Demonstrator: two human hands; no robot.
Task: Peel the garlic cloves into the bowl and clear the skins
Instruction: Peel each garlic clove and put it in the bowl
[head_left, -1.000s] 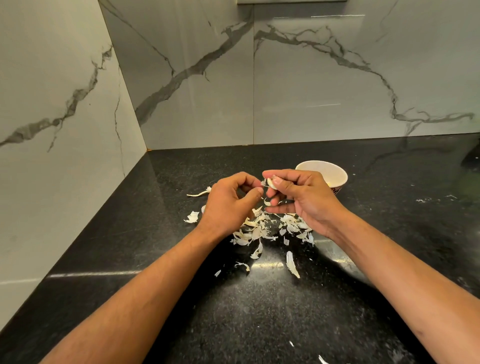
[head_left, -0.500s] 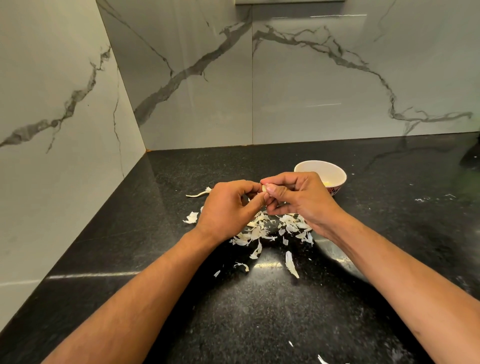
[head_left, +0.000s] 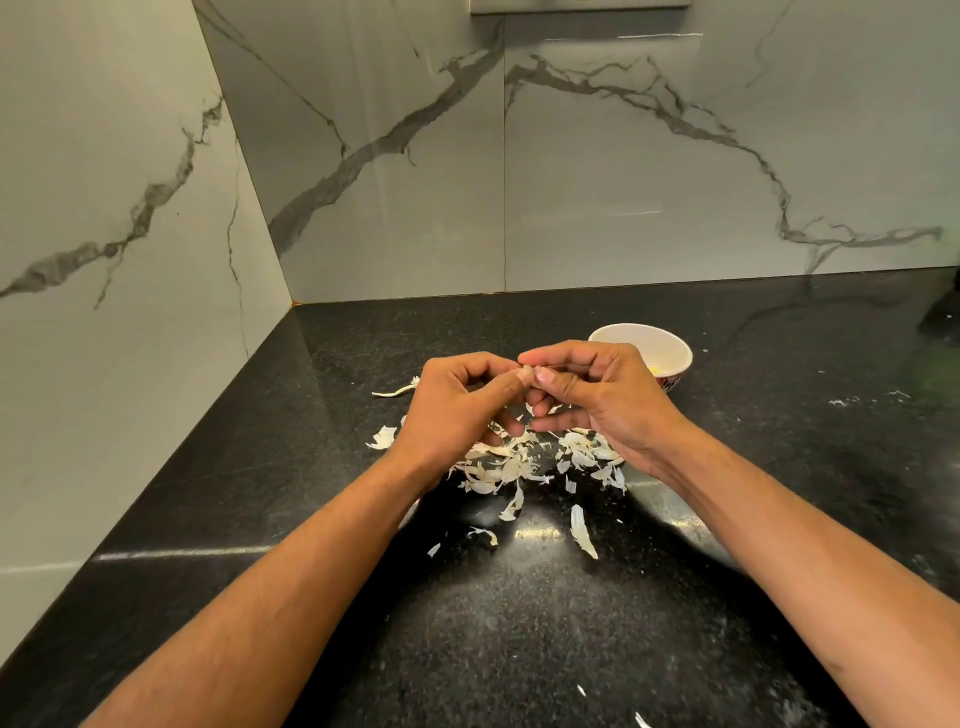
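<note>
From the head camera I see my left hand (head_left: 457, 410) and right hand (head_left: 597, 400) meeting above a black counter (head_left: 519, 649), both with fingers curled and pinching one small garlic clove (head_left: 529, 371) between the two thumb tips and the forefingers, so that only a pale sliver of it shows. Directly beneath my hands a loose heap of white skins (head_left: 519, 462) lies scattered on the counter, and a white bowl (head_left: 670, 348) stands just behind my right hand, with something yellowish inside it that I cannot make out.
</note>
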